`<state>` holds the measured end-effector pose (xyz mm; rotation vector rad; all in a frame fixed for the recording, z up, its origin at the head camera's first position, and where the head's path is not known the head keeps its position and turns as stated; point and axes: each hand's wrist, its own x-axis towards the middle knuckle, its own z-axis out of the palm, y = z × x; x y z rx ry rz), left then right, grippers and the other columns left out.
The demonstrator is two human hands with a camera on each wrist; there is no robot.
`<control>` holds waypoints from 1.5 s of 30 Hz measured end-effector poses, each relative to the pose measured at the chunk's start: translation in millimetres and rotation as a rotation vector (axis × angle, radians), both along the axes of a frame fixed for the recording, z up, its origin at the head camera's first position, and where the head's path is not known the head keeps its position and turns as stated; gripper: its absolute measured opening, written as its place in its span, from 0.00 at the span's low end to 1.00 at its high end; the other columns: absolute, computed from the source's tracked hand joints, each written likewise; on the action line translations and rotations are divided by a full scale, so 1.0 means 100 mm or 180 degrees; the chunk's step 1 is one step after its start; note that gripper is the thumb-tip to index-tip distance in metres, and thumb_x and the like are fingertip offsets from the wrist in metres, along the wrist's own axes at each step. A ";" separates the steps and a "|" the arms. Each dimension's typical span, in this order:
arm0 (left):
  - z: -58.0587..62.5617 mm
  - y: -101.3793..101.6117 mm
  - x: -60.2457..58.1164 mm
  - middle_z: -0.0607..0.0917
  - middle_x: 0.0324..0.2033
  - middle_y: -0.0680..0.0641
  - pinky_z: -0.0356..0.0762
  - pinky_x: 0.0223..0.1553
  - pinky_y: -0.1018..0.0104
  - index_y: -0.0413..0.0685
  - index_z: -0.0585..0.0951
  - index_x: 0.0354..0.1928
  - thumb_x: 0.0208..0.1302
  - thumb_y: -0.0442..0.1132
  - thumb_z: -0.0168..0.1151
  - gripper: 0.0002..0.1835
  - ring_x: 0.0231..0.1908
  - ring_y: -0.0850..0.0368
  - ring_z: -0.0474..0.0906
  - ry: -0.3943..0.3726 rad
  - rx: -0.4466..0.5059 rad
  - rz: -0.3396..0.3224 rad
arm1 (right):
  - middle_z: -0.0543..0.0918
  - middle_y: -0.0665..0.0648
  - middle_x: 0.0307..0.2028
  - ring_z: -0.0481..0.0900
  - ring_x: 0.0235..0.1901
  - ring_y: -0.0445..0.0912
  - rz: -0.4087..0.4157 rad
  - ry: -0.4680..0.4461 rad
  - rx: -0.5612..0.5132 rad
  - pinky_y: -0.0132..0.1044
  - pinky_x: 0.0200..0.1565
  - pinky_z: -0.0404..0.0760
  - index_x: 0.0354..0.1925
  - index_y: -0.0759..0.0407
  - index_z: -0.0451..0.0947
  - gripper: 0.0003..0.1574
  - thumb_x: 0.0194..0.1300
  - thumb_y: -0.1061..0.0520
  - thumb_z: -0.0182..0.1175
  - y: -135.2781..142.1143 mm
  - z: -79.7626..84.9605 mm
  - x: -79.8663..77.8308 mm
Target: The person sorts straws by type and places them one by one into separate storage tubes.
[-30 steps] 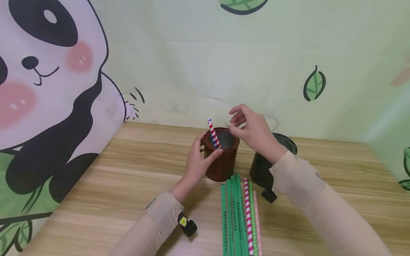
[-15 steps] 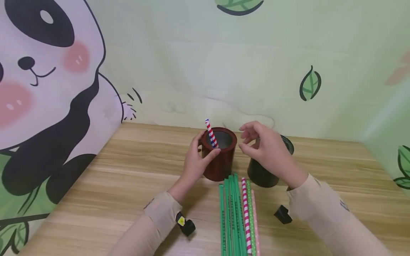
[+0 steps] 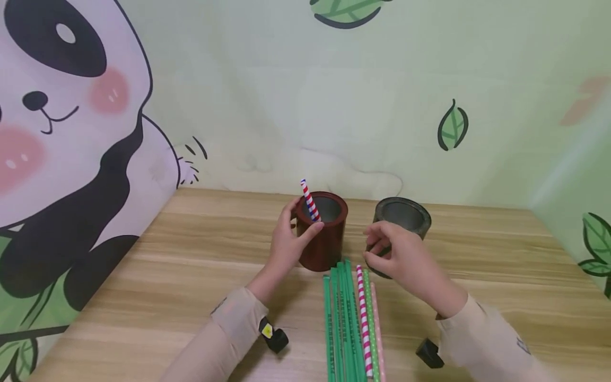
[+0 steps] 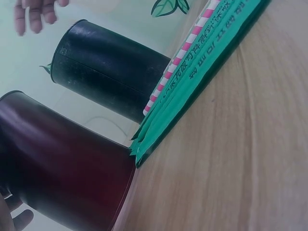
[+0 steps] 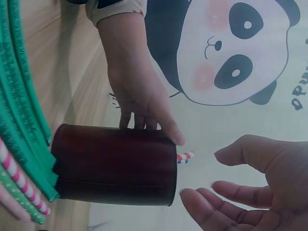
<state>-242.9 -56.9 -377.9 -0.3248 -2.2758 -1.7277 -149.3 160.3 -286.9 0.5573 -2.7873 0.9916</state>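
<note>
My left hand [image 3: 288, 241] holds a dark red-brown cup [image 3: 324, 246] on the table, thumb at the near rim and fingers around its left side. A red, white and blue striped paper straw [image 3: 310, 201] leans inside that cup, its top standing above the rim. To the right, my right hand [image 3: 401, 257] hovers in front of a black cup [image 4: 103, 72], fingers loosely bent and holding nothing. The right wrist view shows a gap between its thumb and fingers. Below the cups lie several green-wrapped straws [image 3: 345, 323] with printed writing.
Beside the green wrappers lie a pink-and-white striped straw [image 3: 364, 321], a green dotted straw [image 3: 372, 329] and a pink dotted straw [image 3: 377, 331]. Behind the wooden table [image 3: 191, 276] stands a pale green wall [image 3: 267, 106] with a panda and leaves printed on it.
My right hand has moved from above the brown cup's rim to the right and down, in front of the black cup. The left hand has kept its hold on the brown cup.
</note>
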 end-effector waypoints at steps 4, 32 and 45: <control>-0.03 -0.03 0.02 0.74 0.61 0.46 0.70 0.58 0.54 0.50 0.62 0.70 0.57 0.49 0.69 0.40 0.60 0.50 0.70 -0.0022 -0.0001 0.0011 | 0.83 0.57 0.39 0.81 0.36 0.44 -0.0018 -0.0193 0.0037 0.34 0.37 0.80 0.49 0.66 0.75 0.20 0.59 0.61 0.64 0.02 -0.10 0.03; 0.01 0.01 -0.03 0.73 0.62 0.45 0.70 0.60 0.51 0.49 0.60 0.71 0.58 0.51 0.68 0.42 0.61 0.49 0.69 -0.0008 -0.0060 -0.0071 | 0.81 0.56 0.33 0.75 0.30 0.41 -0.0060 -0.0605 0.0347 0.33 0.33 0.77 0.48 0.71 0.75 0.27 0.51 0.59 0.68 0.25 -0.84 0.23; 0.01 0.00 0.00 0.73 0.62 0.46 0.70 0.59 0.52 0.49 0.60 0.71 0.58 0.51 0.67 0.42 0.61 0.49 0.69 -0.0062 -0.0008 -0.0049 | 0.72 0.53 0.26 0.67 0.26 0.43 -0.0258 -0.0764 0.0478 0.31 0.28 0.67 0.42 0.67 0.76 0.21 0.49 0.59 0.68 0.18 -0.96 0.23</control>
